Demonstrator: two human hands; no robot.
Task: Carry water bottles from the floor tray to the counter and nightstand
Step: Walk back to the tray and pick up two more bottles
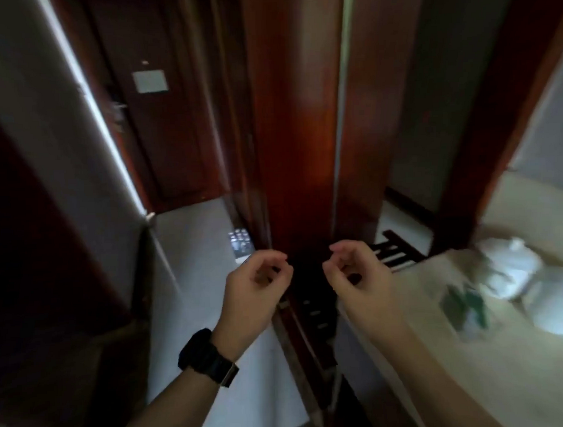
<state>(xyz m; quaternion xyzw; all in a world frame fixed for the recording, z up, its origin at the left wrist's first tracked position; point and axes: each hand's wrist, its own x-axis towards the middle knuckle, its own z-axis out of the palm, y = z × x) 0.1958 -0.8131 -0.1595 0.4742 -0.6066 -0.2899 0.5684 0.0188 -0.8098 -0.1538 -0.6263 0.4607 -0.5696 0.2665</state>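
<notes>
While the head view is blurred and dim, both hands show clearly in front of a tall reddish-brown wooden cabinet panel (296, 123). The left hand (255, 286), with a black wristwatch (205, 356) on its wrist, has its fingers loosely curled and holds nothing. The right hand (355, 276) is curled the same way, also empty. Beyond the left hand, on the pale floor (195, 248) beside the panel's foot, sits a tray of small clear water bottles (241, 243), well apart from both hands. To the right lies a beige counter surface (470, 366) bearing crumpled white bags (531, 278).
</notes>
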